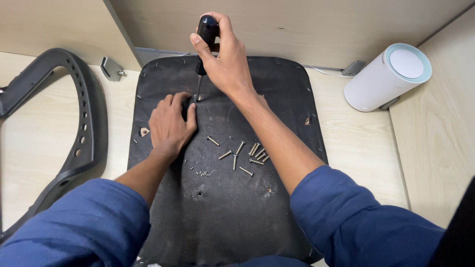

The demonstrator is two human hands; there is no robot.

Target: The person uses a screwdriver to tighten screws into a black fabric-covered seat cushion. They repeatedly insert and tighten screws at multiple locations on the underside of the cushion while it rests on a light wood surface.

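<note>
A black chair seat panel (277, 104) lies underside up on a light wooden surface. My right hand (225, 59) is shut on the black handle of a screwdriver (207, 30) held upright, its shaft tip (199, 97) meeting the panel near the far edge. My left hand (170, 126) rests flat on the panel, its fingertips right beside the tip. Several loose screws (245, 155) lie scattered on the panel near my right forearm. Whatever sits under the tip is hidden by my fingers.
A black plastic chair frame (84, 123) lies to the left. A white cylindrical device (383, 79) lies on its side at the right. Metal brackets (111, 69) sit by the wooden wall behind. Small holes (199, 194) show in the panel's near half.
</note>
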